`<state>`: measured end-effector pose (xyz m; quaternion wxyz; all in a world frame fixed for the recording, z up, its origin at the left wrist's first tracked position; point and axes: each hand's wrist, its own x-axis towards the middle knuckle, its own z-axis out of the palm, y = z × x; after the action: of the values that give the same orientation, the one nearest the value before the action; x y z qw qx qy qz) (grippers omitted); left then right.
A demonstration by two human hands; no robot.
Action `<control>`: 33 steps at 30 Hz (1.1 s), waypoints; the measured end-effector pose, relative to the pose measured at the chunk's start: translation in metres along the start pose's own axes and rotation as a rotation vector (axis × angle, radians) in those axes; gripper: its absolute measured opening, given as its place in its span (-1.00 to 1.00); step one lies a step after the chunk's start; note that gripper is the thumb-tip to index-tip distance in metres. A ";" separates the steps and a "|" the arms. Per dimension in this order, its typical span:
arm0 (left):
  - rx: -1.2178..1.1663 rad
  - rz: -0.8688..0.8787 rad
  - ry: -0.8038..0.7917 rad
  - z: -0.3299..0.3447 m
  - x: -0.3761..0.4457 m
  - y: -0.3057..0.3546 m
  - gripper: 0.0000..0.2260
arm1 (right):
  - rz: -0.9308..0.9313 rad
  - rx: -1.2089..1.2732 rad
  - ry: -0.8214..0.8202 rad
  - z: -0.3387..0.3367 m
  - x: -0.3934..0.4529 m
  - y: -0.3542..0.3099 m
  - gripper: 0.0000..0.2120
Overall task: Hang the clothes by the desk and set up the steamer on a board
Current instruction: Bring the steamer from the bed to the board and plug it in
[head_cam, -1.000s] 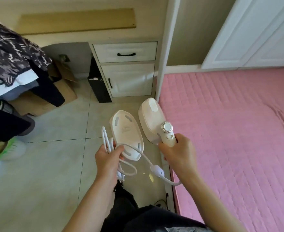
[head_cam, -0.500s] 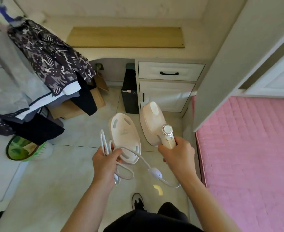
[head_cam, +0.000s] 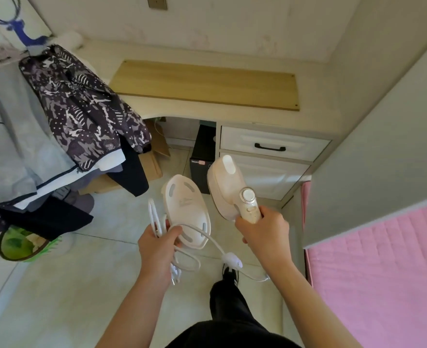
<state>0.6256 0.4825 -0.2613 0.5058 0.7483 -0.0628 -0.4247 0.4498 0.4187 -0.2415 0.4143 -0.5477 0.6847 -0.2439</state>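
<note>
We stand before the desk (head_cam: 232, 116), where the wooden board (head_cam: 207, 84) lies flat along the back of its top, bare and ready. To our left the clothes (head_cam: 76, 109) are already hanging in a bunch beside the desk, so we judge that part done and the steamer step is the one in hand. Our right hand (head_cam: 262, 229) carries the steamer (head_cam: 228, 187) by its handle, fingers wrapped tight around the grip, its body pointing toward the drawers. Our left hand (head_cam: 157, 242) is closed on the white base plate (head_cam: 187, 209) together with loops of the cord (head_cam: 182, 262), which trails across to the steamer. Both pieces hang in the air over the floor, well short of the board. Next we need to step closer, lay the base plate on the board first, then rest the steamer on it without the cord snagging.
</note>
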 end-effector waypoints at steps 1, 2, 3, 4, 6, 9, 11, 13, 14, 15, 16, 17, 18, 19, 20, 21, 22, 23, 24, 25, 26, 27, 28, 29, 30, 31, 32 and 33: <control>-0.004 0.007 0.001 0.011 0.006 0.009 -0.85 | -0.010 -0.003 -0.003 -0.003 0.016 -0.005 -0.84; -0.007 0.015 0.002 0.023 0.012 0.018 -0.84 | -0.019 -0.007 -0.003 -0.006 0.031 -0.011 -0.84; -0.005 0.023 0.005 0.034 0.017 0.027 -0.83 | -0.028 -0.010 -0.002 -0.010 0.046 -0.017 -0.84; 0.000 0.031 0.009 0.046 0.023 0.036 -0.83 | -0.034 -0.012 -0.003 -0.014 0.061 -0.022 -0.84; 0.001 0.049 0.016 0.068 0.033 0.053 -0.84 | -0.033 -0.016 -0.012 -0.022 0.089 -0.032 -0.84; 0.026 0.083 0.017 0.100 0.049 0.075 -0.84 | -0.020 -0.006 -0.022 -0.033 0.126 -0.045 -0.82; 0.034 0.092 0.015 0.119 0.061 0.088 -0.85 | -0.007 0.003 -0.022 -0.037 0.149 -0.052 -0.81; 0.045 0.090 0.006 0.135 0.074 0.099 -0.86 | 0.013 0.014 -0.025 -0.042 0.169 -0.058 -0.81; 0.058 0.092 -0.004 0.143 0.080 0.106 -0.86 | 0.026 0.022 -0.027 -0.044 0.179 -0.062 -0.82; 0.067 0.095 -0.012 0.150 0.087 0.111 -0.86 | 0.040 0.027 -0.026 -0.045 0.189 -0.065 -0.84; 0.069 0.094 -0.019 0.158 0.094 0.117 -0.86 | 0.052 0.029 -0.021 -0.047 0.199 -0.069 -0.85; 0.066 0.088 -0.025 0.166 0.101 0.122 -0.86 | 0.059 0.030 -0.012 -0.048 0.209 -0.073 -0.86; 0.063 0.083 -0.032 0.173 0.109 0.128 -0.85 | 0.062 0.031 -0.002 -0.049 0.218 -0.076 -0.87; 0.063 0.078 -0.040 0.181 0.116 0.134 -0.85 | 0.065 0.032 0.010 -0.049 0.228 -0.080 -0.86; 0.064 0.078 -0.049 0.188 0.124 0.141 -0.85 | 0.068 0.029 0.024 -0.048 0.237 -0.083 -0.86; 0.065 0.086 -0.060 0.196 0.132 0.148 -0.86 | 0.070 0.026 0.041 -0.048 0.247 -0.087 -0.85; 0.071 0.102 -0.073 0.203 0.138 0.156 -0.86 | 0.073 0.024 0.057 -0.048 0.255 -0.090 -0.84; 0.088 0.119 -0.091 0.211 0.147 0.164 -0.86 | 0.077 0.026 0.074 -0.047 0.265 -0.094 -0.84; 0.109 0.131 -0.110 0.218 0.155 0.172 -0.87 | 0.081 0.027 0.087 -0.047 0.275 -0.098 -0.84; 0.125 0.140 -0.127 0.225 0.163 0.180 -0.88 | 0.085 0.027 0.096 -0.046 0.283 -0.103 -0.84; 0.137 0.147 -0.147 0.233 0.174 0.189 -0.88 | 0.091 0.030 0.108 -0.045 0.292 -0.109 -0.84; 0.152 0.151 -0.165 0.240 0.185 0.198 -0.88 | 0.101 0.033 0.122 -0.044 0.301 -0.114 -0.83; 0.167 0.150 -0.182 0.247 0.196 0.207 -0.88 | 0.115 0.038 0.135 -0.043 0.310 -0.120 -0.83; 0.176 0.147 -0.195 0.254 0.206 0.215 -0.87 | 0.129 0.044 0.149 -0.041 0.319 -0.125 -0.83; 0.175 0.143 -0.212 0.261 0.215 0.223 -0.87 | 0.139 0.048 0.163 -0.040 0.328 -0.130 -0.83; 0.169 0.137 -0.229 0.268 0.224 0.231 -0.88 | 0.145 0.049 0.178 -0.038 0.337 -0.135 -0.83; 0.168 0.131 -0.244 0.274 0.233 0.238 -0.87 | 0.151 0.048 0.193 -0.036 0.347 -0.140 -0.82; 0.173 0.121 -0.255 0.281 0.243 0.245 -0.87 | 0.159 0.047 0.208 -0.034 0.355 -0.144 -0.81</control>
<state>0.6649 0.0402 -0.2372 0.4521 0.7237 -0.2078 -0.4782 0.4805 0.0357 -0.2165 0.3718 -0.4537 0.7593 -0.2818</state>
